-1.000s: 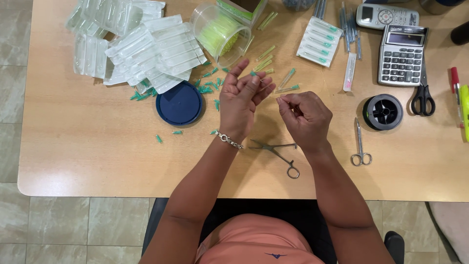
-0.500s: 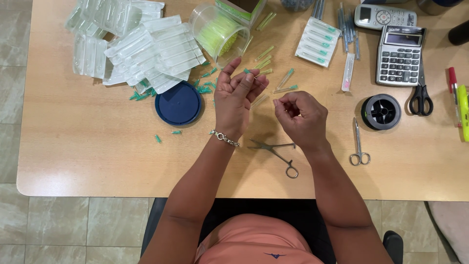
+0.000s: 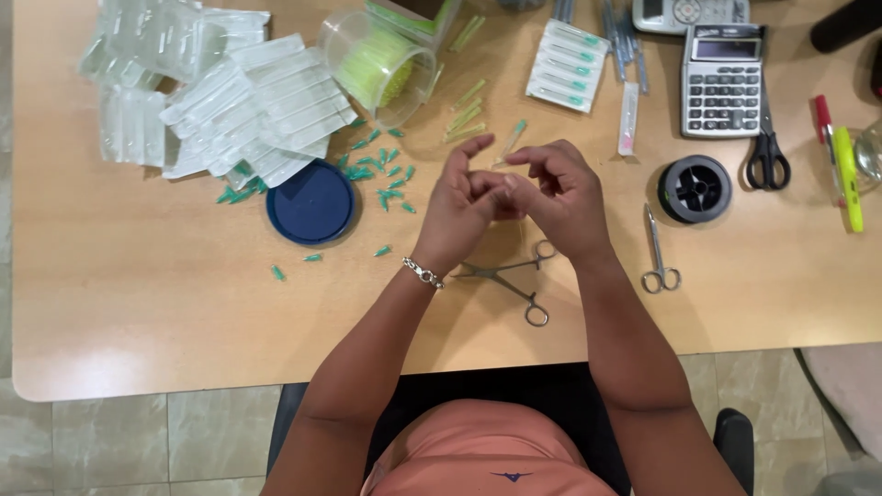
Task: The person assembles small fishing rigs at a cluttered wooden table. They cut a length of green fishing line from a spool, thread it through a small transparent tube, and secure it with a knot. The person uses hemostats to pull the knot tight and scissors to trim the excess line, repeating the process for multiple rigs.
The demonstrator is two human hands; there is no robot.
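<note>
My left hand (image 3: 459,204) and right hand (image 3: 556,188) touching above the wooden table (image 3: 138,303), fingers curled, grip contents I cannot tell, forceps (image 3: 510,280) beneath, blue lid (image 3: 310,204) left.

The scene is seen from a single head-worn camera, aimed almost straight down from above the seated person. The wooden counter (image 3: 138,303) is taken in nearly edge to edge, with tiled floor (image 3: 119,441) shown below its near edge. The view is held at moderate range, and no second view is given
</note>
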